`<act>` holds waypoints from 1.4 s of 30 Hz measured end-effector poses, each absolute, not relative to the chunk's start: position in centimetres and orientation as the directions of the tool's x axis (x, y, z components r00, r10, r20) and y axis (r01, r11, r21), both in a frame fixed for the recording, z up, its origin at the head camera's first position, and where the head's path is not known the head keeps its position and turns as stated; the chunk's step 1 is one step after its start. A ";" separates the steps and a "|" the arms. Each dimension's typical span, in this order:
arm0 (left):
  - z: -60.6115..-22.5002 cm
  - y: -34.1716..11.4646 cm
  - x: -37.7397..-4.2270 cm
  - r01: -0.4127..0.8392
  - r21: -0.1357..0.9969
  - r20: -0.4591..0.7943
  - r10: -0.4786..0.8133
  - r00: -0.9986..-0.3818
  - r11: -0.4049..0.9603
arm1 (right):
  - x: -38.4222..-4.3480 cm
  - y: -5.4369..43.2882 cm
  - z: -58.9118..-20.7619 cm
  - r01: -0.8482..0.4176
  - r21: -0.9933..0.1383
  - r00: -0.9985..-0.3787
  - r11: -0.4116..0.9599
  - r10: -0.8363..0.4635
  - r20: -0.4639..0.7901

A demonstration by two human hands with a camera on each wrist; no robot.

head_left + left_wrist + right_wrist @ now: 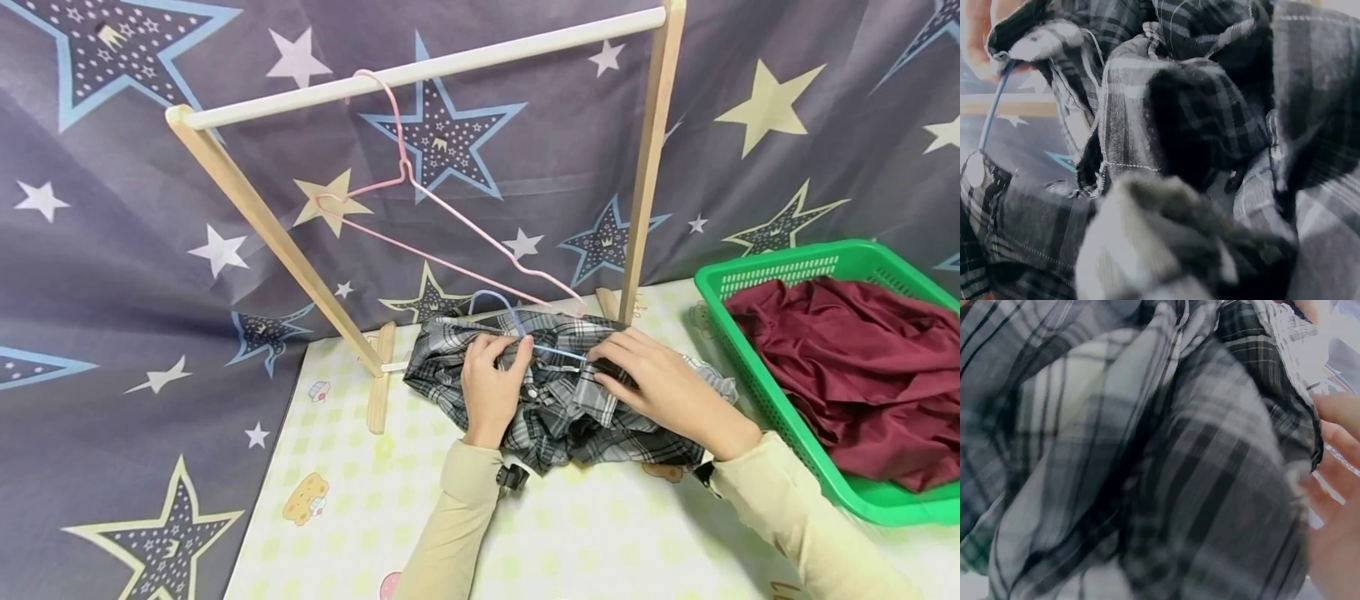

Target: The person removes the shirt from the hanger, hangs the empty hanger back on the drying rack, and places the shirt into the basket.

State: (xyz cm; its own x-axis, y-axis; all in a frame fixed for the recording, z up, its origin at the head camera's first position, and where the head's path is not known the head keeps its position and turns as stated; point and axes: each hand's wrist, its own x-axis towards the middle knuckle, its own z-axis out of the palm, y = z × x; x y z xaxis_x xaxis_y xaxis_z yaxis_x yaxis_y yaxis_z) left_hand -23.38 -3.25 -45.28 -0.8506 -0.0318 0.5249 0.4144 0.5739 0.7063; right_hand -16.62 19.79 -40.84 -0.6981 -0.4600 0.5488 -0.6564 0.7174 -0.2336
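A grey-and-black plaid shirt (pixel 547 417) lies bunched on the table under the rack, with a blue hanger (pixel 562 352) partly inside it. The hanger's hook stands up above the cloth. My left hand (pixel 491 387) pinches the shirt beside the hanger's neck, thumb close to the blue wire. On the other side, my right hand (pixel 660 387) grips the shirt's edge at the hanger's right arm. Folds of plaid cloth (pixel 1129 119) fill the left wrist view, a stretch of blue wire showing between them. In the right wrist view, curled fingers (pixel 1338 444) meet the cloth edge.
A wooden rack with a white rod (pixel 450 67) stands behind the shirt, and an empty pink hanger (pixel 465 221) hangs from it. At the right, a green basket (pixel 780 392) holds dark red cloth (pixel 847 358). A star-patterned curtain (pixel 150 292) covers the back.
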 end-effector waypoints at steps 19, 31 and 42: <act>-44.4 -5.6 -24.2 0.496 0.664 0.675 -0.162 -0.720 0.560 | -14.6 22.1 -41.1 -0.722 -0.272 -0.666 0.636 -0.534 0.521; -43.5 -6.7 -24.7 0.417 0.736 0.595 -0.217 -0.774 0.533 | -13.8 23.7 -41.3 -0.772 -0.277 -0.626 0.572 -0.613 0.482; -42.9 -6.3 -25.1 0.392 0.759 0.560 -0.215 -0.800 0.519 | -13.1 24.5 -41.4 -0.778 -0.272 -0.620 0.567 -0.622 0.478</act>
